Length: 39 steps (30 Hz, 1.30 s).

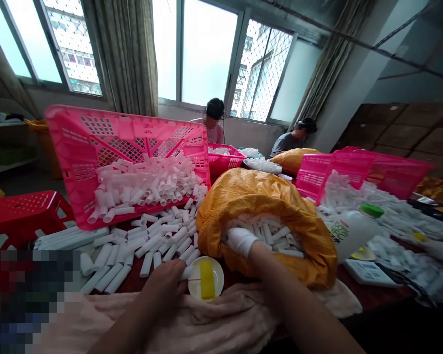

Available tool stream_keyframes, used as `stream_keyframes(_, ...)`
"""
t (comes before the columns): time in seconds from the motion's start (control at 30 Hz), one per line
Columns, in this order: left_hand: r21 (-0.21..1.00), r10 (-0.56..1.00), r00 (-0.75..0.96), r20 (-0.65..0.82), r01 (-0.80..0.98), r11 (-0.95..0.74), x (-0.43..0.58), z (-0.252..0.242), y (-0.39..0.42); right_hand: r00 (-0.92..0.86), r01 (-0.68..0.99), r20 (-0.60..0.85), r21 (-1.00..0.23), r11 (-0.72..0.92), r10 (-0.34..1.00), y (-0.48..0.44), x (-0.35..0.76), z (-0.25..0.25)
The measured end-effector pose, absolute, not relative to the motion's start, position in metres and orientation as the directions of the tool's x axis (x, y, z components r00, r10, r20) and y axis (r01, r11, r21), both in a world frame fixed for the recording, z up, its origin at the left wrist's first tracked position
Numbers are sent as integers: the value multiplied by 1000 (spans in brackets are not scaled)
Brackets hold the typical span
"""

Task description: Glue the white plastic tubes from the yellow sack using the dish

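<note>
My left hand (166, 282), bare, is closed on a short white tube (186, 273). A thin red line runs from the tube's end toward a yellow strip (207, 279), which lies across a small pale dish (218, 276). My right hand (242, 241) wears a white glove and reaches into the mouth of an orange woven sack (254, 189). Inside the sack are many white tubes (280, 233). The fingers of that hand are hidden among them. Left of the sack, loose white tubes (166, 236) cover the table beside the dish.
A pink crate (68, 162) lies tipped on its side, spilling tubes. At left stands a red stool (25, 209). A green-capped bottle (354, 231) leans right of the sack, near bagged white pieces (398, 246). Pink cloth (206, 327) lies in front. Two people sit opposite.
</note>
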<state>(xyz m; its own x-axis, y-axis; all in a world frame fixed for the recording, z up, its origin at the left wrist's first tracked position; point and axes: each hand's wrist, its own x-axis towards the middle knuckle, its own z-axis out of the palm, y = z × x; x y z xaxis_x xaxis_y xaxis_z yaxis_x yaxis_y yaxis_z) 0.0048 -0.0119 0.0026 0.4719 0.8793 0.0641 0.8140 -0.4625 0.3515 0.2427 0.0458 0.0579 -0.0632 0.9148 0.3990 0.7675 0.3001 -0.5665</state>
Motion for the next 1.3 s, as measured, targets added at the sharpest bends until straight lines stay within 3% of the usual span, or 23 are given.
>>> stream_keyframes(0.13,411,885,466,-19,810,-418,-1,-1,-12,-99,789,291,-560,254,952,1,255,62)
stream_keyframes(0.27,404,877,479,-31,809,-427,0,-1,-12,-296,678,282,-611,409,913,-30,240,37)
stream_keyframes(0.47,342,855,519,5,802,-489,2,-2,-11,-392,732,309,-466,498,866,-19,220,0)
stream_keyframes(0.57,324,849,528,26,799,-506,3,-2,-11,-507,683,331,-408,605,796,-17,222,-1)
stream_keyframes(0.7,320,841,540,38,791,-522,4,-1,-10,-425,684,391,-452,573,816,-21,224,-11)
stream_keyframes(0.77,322,844,536,39,793,-518,4,0,-10,-394,721,414,-415,555,821,-22,225,-16)
stream_keyframes(0.9,318,853,521,25,805,-500,5,2,-11,-465,688,404,-395,609,787,-25,228,-20)
stream_keyframes(1.0,327,851,525,18,801,-501,5,3,-12,-392,706,421,-432,561,818,-26,228,-19)
stream_keyframes(1.13,332,854,519,26,802,-497,4,4,-12,-475,703,437,-334,628,764,-31,228,-15)
stream_keyframes(1.3,329,848,527,50,793,-512,4,3,-12,-470,690,400,-389,610,787,-36,230,-5)
